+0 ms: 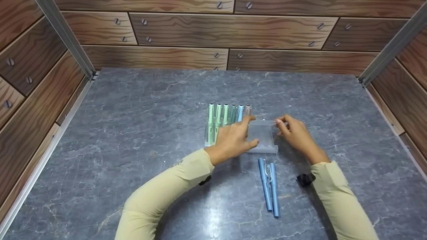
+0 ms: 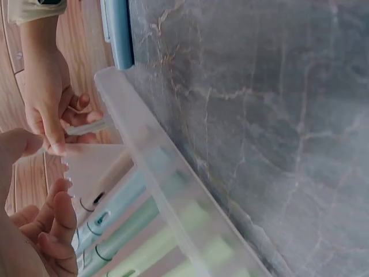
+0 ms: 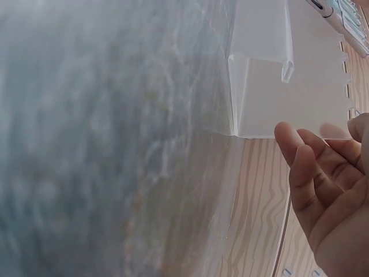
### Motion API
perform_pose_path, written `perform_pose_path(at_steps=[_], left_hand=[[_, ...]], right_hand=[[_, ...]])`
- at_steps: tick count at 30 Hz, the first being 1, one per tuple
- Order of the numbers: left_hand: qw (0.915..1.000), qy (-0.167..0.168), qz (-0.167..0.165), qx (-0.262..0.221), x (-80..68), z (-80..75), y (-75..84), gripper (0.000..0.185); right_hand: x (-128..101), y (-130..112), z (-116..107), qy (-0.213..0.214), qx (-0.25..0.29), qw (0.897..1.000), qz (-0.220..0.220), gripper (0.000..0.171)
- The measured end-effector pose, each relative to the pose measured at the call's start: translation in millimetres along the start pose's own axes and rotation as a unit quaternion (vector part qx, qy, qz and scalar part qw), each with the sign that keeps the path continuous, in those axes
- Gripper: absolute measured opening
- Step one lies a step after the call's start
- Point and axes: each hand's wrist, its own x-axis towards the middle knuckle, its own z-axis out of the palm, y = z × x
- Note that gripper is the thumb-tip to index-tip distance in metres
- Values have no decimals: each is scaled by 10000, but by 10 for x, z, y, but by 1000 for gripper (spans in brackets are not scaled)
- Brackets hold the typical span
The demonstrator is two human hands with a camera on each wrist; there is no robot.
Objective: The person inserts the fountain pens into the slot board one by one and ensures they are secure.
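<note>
A frosted translucent pen tray [image 1: 262,137] lies on the table, with notches along its far edge. Pens fill its left part: several light green pens [image 1: 210,123], a teal pen [image 1: 233,111], a light blue pen [image 1: 240,111] and a beige pen [image 1: 248,109]. My left hand [image 1: 232,138] is spread above the pens, thumb and fingers apart, holding nothing. At the tray's far right corner, my right hand [image 1: 295,133] pinches the edge between thumb and fingers; one fingertip shows through the frosted plastic in the right wrist view.
Two metallic blue pens [image 1: 274,190] with clips lie side by side on the grey marbled table [image 1: 133,110], nearer me than the tray. Wood-patterned walls [image 1: 230,31] enclose the left, back and right sides, with metal posts [image 1: 65,36] at the corners.
</note>
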Motion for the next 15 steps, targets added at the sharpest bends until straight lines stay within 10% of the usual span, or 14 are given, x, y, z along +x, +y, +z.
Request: perform_pose_path(at_steps=[15], left_hand=[[9980, -594, 202, -10, -133, 133, 196, 69]], right_hand=[[3, 2, 2, -6, 64, 10000, -17, 27]])
